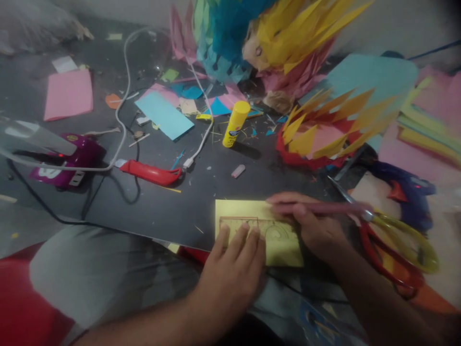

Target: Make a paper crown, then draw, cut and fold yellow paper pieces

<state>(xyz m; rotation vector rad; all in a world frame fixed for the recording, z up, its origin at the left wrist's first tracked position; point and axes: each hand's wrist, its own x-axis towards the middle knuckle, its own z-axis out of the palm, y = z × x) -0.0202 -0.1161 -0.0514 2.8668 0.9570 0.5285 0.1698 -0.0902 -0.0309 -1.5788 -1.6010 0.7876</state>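
On the table's near edge lies a yellow paper. A clear ruler with a protractor shape cut in it rests on that paper. My left hand presses the ruler down, its fingers stretched flat over it. A long, dull-red pencil lies in the closed fingers of my right hand, at the paper's upper right corner. Its point is blurred, so I cannot make out whether it touches the paper. Beside my right wrist are large scissors with yellow and red handles.
A yellow glue stick stands mid-table, near an eraser-like piece. Leftward are a red box cutter, white cable and purple device. A spiky paper ring, blue glue gun and colourful paper objects surround the right and back.
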